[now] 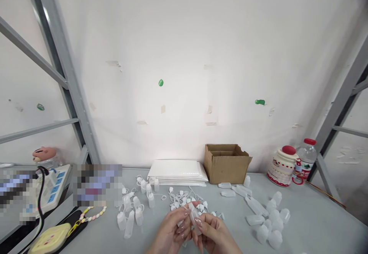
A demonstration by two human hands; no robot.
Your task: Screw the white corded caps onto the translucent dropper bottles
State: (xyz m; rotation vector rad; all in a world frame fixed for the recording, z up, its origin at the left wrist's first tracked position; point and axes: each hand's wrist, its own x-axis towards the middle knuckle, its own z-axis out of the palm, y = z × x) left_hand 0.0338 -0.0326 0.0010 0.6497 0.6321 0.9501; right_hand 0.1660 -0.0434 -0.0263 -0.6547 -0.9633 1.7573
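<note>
I saw left hand (171,231) + right hand (215,234) fingers both pinching one small bottle (193,212) over the table (316,223) | judged: steady the body, turn only the tip

The small translucent plastic bottle (192,211) being held looks smooth with a soft frosted sheen, like the loose milky plastic bottles (270,223) on the pale grey table (316,223), itself smooth and matt. The open brown box (225,166) is rough, dull corrugated cardboard; the flat white stack of sheets (176,171) looks faintly glossy, paper or film. The slanted grey frame bars (64,62) are satin-painted metal; the white red-lidded jar (281,168) is glazed and shiny.
</note>
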